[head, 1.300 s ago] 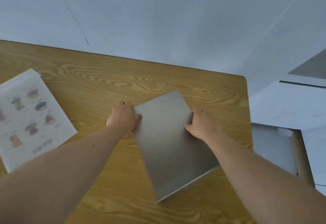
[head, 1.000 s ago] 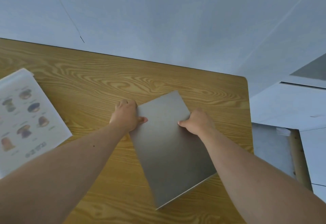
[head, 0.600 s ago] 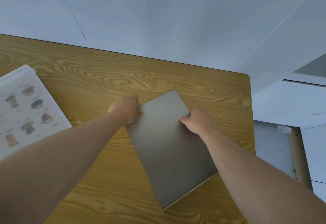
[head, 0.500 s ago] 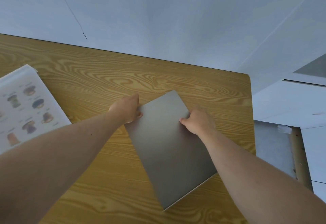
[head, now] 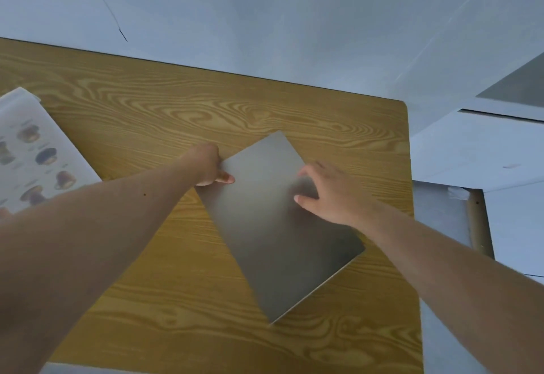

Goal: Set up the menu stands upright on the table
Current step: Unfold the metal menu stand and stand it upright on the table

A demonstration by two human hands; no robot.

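printed menu sheet (head: 35, 156) lies left of grey stand (head: 279, 226).

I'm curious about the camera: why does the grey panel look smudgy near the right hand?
Head view: the right hand is motion-blurred and casts a soft dark reflection on the matte grey panel; the left hand looks sharper; the printed menu sheet at the frame edge is soft.

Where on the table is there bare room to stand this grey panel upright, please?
Bare wood runs along the table's far edge, between the menu sheet at left and the right corner. More lies near, left of the grey panel. The middle is crowded: left hand and right hand are on the panel.
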